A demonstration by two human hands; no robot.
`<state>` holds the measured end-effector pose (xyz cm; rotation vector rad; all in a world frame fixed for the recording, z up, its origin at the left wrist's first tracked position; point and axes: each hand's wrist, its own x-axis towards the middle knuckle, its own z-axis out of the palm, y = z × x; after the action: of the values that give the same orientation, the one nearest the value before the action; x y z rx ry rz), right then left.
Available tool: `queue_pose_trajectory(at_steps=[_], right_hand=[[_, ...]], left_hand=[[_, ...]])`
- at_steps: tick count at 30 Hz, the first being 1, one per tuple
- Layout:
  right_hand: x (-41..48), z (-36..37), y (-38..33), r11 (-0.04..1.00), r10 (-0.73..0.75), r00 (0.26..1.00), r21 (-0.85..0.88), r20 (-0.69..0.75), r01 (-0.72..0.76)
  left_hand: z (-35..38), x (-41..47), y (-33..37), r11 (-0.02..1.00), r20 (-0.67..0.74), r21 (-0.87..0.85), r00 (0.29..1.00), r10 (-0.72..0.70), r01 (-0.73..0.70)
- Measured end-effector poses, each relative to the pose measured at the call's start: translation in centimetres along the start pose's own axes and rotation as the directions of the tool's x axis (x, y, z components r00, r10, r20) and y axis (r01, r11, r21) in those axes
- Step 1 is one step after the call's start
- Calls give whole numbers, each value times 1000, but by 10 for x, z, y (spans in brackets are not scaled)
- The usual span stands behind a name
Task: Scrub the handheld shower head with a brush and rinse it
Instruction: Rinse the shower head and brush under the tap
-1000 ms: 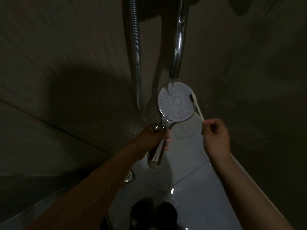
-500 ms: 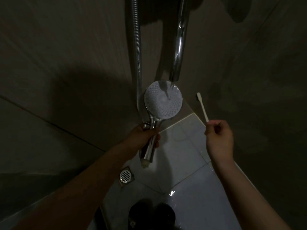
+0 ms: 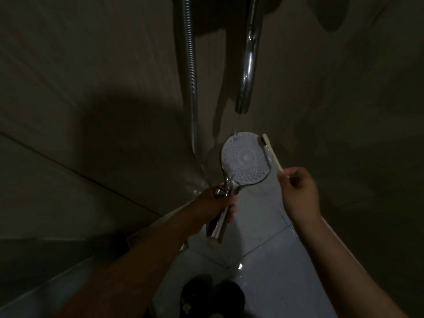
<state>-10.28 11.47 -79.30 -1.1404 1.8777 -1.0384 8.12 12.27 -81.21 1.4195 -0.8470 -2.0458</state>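
My left hand grips the chrome handle of the handheld shower head, whose round white nozzle face is turned up toward me. A thin stream of water falls from the chrome spout onto the face's upper edge. My right hand pinches the end of a white toothbrush. The brush head lies against the right rim of the shower head.
A ribbed metal hose hangs down the dark tiled wall left of the spout. Below lies a wet pale tiled floor, with a floor drain partly hidden behind my left forearm. Dark footwear shows at the bottom.
The shower head has shifted right under the stream. My right hand brought the brush left, from free air to the head's right rim.
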Motion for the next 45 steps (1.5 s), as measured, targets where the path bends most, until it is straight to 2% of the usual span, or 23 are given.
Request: queue_pose_trajectory(at_steps=[5, 13, 20, 26, 30, 33, 37, 40, 45], right_hand=[[0, 18, 6, 997, 71, 992, -46, 105, -67], [2, 34, -10, 996, 88, 988, -12, 124, -87], [9, 22, -39, 990, 105, 991, 83, 82, -112], [14, -25, -81, 981, 110, 991, 151, 81, -121], [19, -59, -126, 951, 97, 995, 292, 25, -100], [17, -76, -164, 879, 102, 995, 467, 17, -98], [17, -83, -204, 771, 72, 996, 630, 56, -91], [19, -84, -226, 737, 57, 996, 670, 64, -85], [16, -76, -238, 762, 81, 995, 640, 58, -99]], left_hand=[[-16, -3, -11, 1000, -77, -2, 997, -13, 13], [-28, -10, 1, 995, -152, -80, 988, 41, -53], [-22, -3, 24, 995, -92, -59, 993, 71, -77], [-3, -1, 37, 994, -21, -91, 998, 66, -67], [9, -11, 36, 998, -31, -66, 999, 11, -14], [18, -18, 41, 998, -74, -63, 997, -32, 27], [27, -29, 60, 999, -95, 22, 995, -30, 32], [27, -34, 73, 998, -94, 69, 996, -8, 14], [23, -39, 81, 992, -90, 124, 996, -1, 12]])
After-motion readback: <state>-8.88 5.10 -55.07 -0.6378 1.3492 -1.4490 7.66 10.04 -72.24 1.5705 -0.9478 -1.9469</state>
